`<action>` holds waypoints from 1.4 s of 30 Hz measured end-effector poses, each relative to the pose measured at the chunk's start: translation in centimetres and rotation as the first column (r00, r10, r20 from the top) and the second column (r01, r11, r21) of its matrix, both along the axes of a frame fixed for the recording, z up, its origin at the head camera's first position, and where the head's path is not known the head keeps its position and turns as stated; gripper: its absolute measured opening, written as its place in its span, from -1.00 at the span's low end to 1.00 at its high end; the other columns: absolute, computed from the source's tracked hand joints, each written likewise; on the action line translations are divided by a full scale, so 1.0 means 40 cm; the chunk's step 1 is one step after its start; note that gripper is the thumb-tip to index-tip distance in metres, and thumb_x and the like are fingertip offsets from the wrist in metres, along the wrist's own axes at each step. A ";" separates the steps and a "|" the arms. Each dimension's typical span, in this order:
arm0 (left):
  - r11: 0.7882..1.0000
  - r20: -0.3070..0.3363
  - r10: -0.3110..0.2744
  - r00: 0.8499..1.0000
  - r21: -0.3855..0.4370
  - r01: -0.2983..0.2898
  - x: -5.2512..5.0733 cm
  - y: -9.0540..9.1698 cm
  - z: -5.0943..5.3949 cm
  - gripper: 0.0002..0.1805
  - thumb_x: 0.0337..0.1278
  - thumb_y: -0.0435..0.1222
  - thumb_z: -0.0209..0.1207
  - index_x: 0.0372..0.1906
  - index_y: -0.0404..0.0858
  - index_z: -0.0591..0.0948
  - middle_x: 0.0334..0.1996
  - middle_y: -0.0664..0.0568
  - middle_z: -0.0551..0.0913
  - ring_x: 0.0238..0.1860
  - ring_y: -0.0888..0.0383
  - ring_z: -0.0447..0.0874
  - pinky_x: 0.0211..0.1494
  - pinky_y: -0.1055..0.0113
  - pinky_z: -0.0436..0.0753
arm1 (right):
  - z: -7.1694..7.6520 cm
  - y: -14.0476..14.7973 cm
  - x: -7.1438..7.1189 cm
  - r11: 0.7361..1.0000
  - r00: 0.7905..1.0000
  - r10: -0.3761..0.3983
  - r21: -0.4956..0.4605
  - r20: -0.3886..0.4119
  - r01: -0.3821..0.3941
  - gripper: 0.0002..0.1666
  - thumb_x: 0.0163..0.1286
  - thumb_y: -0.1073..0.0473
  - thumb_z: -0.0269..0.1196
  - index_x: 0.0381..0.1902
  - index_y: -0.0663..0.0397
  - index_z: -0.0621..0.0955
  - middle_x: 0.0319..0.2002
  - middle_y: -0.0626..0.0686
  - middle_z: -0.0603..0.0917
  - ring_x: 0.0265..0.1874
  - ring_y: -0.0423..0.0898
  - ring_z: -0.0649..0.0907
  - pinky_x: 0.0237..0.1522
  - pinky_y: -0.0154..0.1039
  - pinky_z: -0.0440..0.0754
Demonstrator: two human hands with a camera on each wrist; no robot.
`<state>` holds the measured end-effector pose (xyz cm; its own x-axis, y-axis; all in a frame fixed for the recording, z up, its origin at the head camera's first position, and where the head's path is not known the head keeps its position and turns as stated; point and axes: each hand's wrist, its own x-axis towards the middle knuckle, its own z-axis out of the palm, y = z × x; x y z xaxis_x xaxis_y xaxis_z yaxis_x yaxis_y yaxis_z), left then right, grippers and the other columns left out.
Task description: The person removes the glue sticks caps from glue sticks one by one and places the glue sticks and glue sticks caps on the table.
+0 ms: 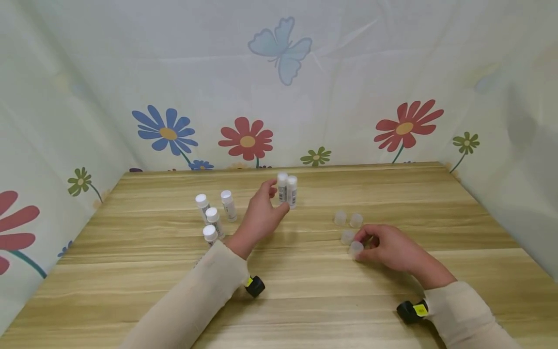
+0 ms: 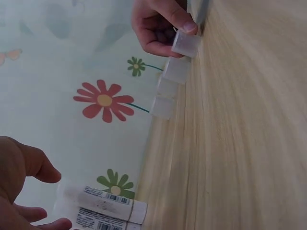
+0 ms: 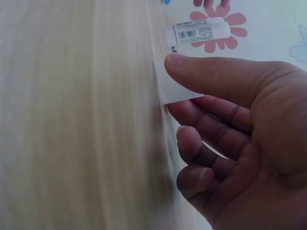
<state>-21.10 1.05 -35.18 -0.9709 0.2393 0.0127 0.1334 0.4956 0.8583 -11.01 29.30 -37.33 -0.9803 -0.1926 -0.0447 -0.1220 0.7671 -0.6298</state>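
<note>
Two white labelled tubes [image 1: 292,193] with white caps stand upright side by side at the back middle of the table. My left hand [image 1: 262,213] is beside them, its thumb and fingers spread; in the left wrist view the fingers [image 2: 45,167] show a gap to the tubes [image 2: 105,206]. At the right, my right hand [image 1: 392,248] pinches a small translucent cap [image 1: 356,249] between thumb and fingers, low at the tabletop. The right wrist view shows the thumb [image 3: 211,76] over this ribbed cap [image 3: 175,88]. Three similar caps [image 1: 340,217] stand just beyond it.
Several more white tubes [image 1: 228,206] stand upright on the left, close to my left forearm. The wooden table [image 1: 305,300] ends at the back against a white curtain [image 1: 340,97] printed with flowers. A black wrist camera [image 1: 255,287] is strapped at my left cuff.
</note>
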 end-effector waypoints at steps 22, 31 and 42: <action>0.951 0.046 0.038 0.998 0.306 -0.050 -0.116 0.049 -0.104 -0.44 0.34 -0.39 -0.04 0.40 -0.05 0.29 0.41 -0.03 0.34 0.47 0.02 0.19 0.50 0.06 0.23 | -0.007 0.001 -0.003 1.000 1.000 -0.014 0.007 0.005 0.014 -0.70 0.06 0.09 0.48 -0.26 -0.05 0.63 -0.48 -0.06 0.57 -0.48 -0.16 0.49 -0.44 -0.36 0.44; 0.929 0.068 0.007 0.998 0.370 -0.032 -0.143 0.050 -0.133 -0.53 0.39 -0.41 -0.03 0.35 -0.11 0.36 0.30 -0.13 0.44 0.35 -0.01 0.36 0.42 0.07 0.36 | -0.006 0.002 -0.003 1.000 1.000 -0.017 0.005 0.009 0.017 -0.69 0.06 0.07 0.49 -0.26 -0.08 0.62 -0.50 -0.05 0.55 -0.48 -0.16 0.48 -0.45 -0.36 0.43; 0.936 0.055 0.037 0.998 0.347 -0.054 -0.133 0.040 -0.120 -0.55 0.40 -0.39 -0.02 0.34 -0.11 0.37 0.26 -0.13 0.47 0.32 -0.01 0.39 0.41 0.09 0.39 | -0.005 0.001 0.000 1.000 1.000 -0.007 -0.001 -0.005 0.007 -0.71 0.07 0.08 0.48 -0.26 -0.07 0.62 -0.48 -0.06 0.57 -0.48 -0.18 0.48 -0.44 -0.36 0.44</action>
